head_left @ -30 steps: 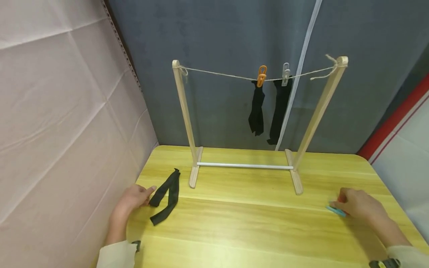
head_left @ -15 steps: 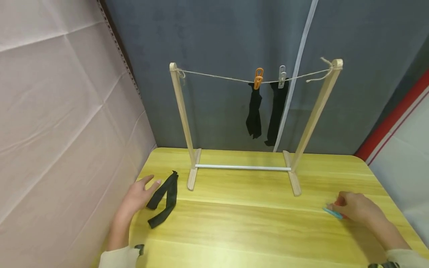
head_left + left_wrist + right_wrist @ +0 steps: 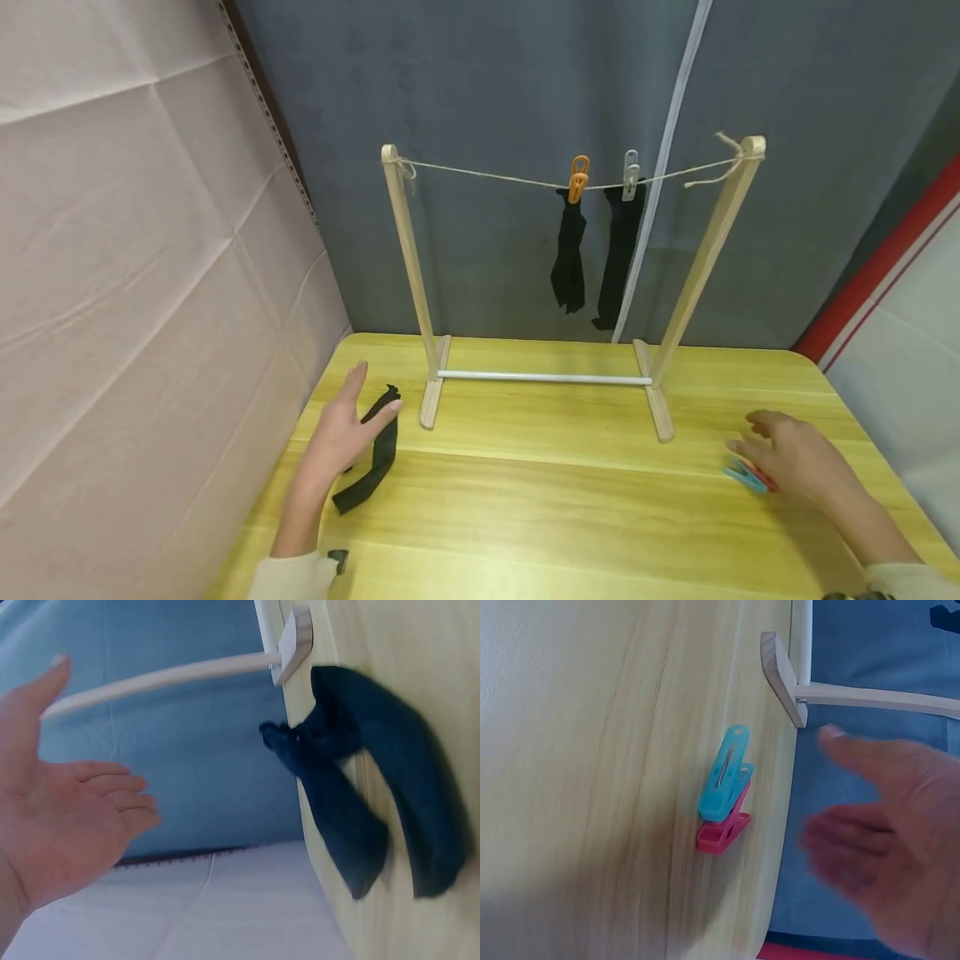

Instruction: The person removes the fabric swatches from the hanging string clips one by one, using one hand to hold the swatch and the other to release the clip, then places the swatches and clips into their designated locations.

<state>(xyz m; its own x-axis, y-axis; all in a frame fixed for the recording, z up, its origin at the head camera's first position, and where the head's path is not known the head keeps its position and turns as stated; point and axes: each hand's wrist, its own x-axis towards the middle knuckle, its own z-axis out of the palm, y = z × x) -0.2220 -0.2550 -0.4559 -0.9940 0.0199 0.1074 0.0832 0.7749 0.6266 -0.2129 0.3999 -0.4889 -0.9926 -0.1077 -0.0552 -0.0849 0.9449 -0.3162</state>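
My left hand [image 3: 339, 435] hovers over a long black cloth strip [image 3: 384, 446], fingers spread and holding nothing. In the left wrist view the strip [image 3: 420, 772] lies bent into two legs on the table, apart from the palm. On the right, my right hand [image 3: 801, 458] is close above two clothespins, its fingers loose. The right wrist view shows the blue clothespin [image 3: 724, 776] lying against the pink-red clothespin [image 3: 718, 834], with the hand away from both.
A wooden stand [image 3: 411, 250] carries a string line [image 3: 487, 175] at the back of the table. From it hang two black cloth pieces, one under an orange clothespin [image 3: 577, 179], the other under a clear clothespin [image 3: 631, 177]. A white rod [image 3: 543, 377] joins the feet.
My left hand has left the strip's edge, opened wider and moved right and forward over it. My right fingers have loosened and lifted off the clothespins, which stay on the table.
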